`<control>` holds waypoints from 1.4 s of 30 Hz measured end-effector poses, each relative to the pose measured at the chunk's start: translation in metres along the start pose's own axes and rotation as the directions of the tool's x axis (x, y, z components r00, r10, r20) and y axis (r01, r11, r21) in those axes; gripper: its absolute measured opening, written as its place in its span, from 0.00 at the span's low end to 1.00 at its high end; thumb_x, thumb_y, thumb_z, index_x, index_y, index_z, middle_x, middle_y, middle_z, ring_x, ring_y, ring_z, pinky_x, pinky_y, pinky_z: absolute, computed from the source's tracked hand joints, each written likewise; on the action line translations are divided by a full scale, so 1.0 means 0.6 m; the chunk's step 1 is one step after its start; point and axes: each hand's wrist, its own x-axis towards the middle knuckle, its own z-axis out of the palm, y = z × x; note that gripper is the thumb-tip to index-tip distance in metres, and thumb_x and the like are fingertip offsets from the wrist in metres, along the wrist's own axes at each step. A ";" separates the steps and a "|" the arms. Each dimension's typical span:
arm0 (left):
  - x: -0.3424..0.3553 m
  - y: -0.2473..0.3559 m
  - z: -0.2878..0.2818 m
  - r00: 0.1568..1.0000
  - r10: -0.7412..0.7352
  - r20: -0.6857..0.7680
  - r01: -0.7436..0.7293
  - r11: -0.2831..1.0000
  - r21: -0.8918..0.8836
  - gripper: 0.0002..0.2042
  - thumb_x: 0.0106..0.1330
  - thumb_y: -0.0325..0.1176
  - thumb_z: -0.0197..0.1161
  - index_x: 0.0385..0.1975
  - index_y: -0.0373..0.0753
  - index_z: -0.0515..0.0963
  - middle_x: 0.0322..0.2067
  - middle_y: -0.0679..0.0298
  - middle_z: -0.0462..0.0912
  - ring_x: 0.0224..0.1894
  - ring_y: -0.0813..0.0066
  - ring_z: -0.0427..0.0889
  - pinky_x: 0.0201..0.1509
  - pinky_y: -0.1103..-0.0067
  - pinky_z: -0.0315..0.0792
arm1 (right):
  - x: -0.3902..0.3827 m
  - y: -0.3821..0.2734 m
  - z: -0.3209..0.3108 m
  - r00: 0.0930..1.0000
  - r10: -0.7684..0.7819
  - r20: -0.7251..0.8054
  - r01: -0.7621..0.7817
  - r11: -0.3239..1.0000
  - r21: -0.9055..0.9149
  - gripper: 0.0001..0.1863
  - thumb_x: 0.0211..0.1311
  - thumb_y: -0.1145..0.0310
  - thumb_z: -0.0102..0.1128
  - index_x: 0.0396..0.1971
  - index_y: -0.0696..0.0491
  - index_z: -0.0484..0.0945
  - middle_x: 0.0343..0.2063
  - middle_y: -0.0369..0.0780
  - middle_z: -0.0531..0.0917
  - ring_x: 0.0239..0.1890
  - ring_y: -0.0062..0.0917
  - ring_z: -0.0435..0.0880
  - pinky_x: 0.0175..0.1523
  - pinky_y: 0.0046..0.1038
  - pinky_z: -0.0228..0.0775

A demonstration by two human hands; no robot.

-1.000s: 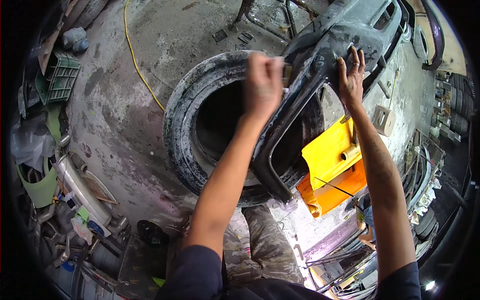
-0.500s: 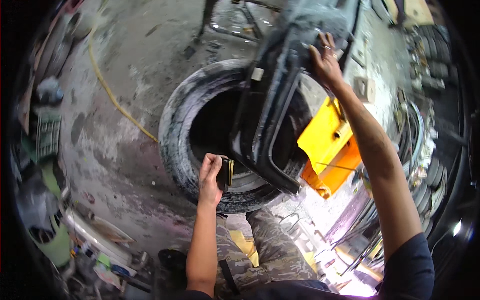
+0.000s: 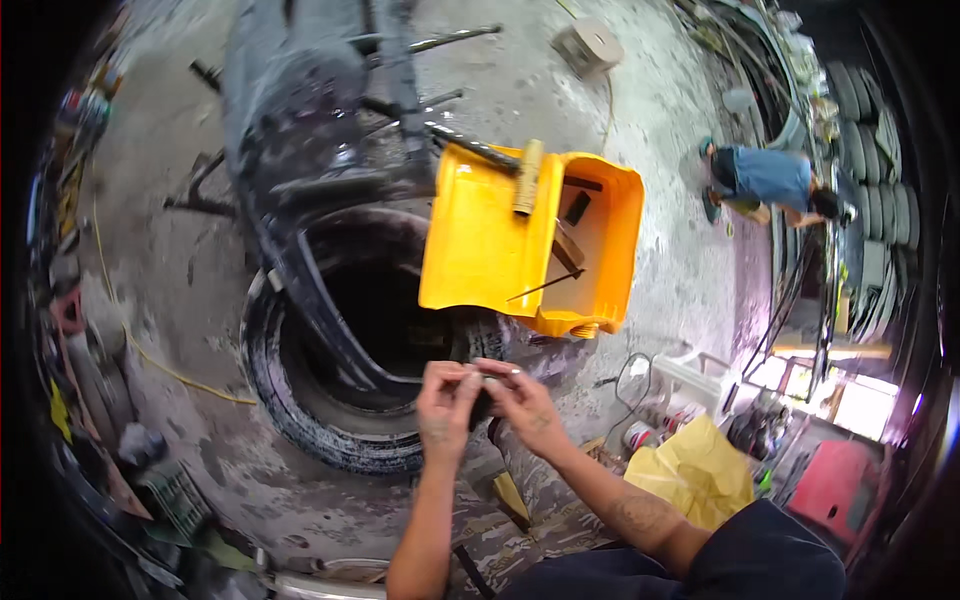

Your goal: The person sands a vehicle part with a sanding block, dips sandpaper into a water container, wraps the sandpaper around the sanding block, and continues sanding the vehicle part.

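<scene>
Left hand (image 3: 447, 398) and right hand (image 3: 522, 402) meet, fingertips pinching small metal piece (image 3: 492, 375) between them, above tyre (image 3: 330, 400) rim. I judge slip likely: piece tiny, grip light; drop would send it into tyre well. Yellow tool tray (image 3: 480, 240) sits just behind, tilted on tyre.

a stained grey concrete floor (image 3: 660, 200) carries a black tyre (image 3: 300, 420) lying flat, a yellow plastic bin (image 3: 490, 250) tipped beside it, a crumpled yellow bag (image 3: 700, 470), and a small wooden block (image 3: 588, 45).
</scene>
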 end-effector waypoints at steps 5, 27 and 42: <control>0.023 -0.105 0.153 0.990 -0.089 0.113 0.058 0.965 0.257 0.06 0.72 0.29 0.64 0.40 0.34 0.78 0.41 0.65 0.76 0.43 0.79 0.76 0.51 0.81 0.71 | 0.017 0.021 -0.192 0.965 0.161 -0.206 -0.144 0.985 0.095 0.15 0.74 0.61 0.60 0.54 0.52 0.83 0.39 0.32 0.85 0.38 0.13 0.81 0.42 0.18 0.75; 0.325 -0.492 0.310 0.982 -0.109 -0.153 0.186 0.669 0.720 0.17 0.73 0.37 0.56 0.50 0.27 0.72 0.40 0.38 0.82 0.47 0.41 0.81 0.52 0.60 0.73 | 0.427 0.304 -0.484 0.999 -0.040 -0.032 -0.003 0.583 -0.812 0.16 0.55 0.80 0.61 0.44 0.58 0.85 0.36 0.55 0.85 0.41 0.49 0.87 0.47 0.40 0.78; 0.027 -0.107 0.174 0.960 -0.079 0.268 -0.151 0.660 0.736 0.13 0.76 0.37 0.54 0.42 0.31 0.77 0.33 0.41 0.80 0.40 0.40 0.81 0.44 0.61 0.74 | 0.159 0.006 -0.436 0.920 -0.308 -0.243 0.201 0.902 -0.381 0.15 0.71 0.77 0.55 0.55 0.59 0.82 0.45 0.41 0.87 0.48 0.22 0.85 0.56 0.25 0.74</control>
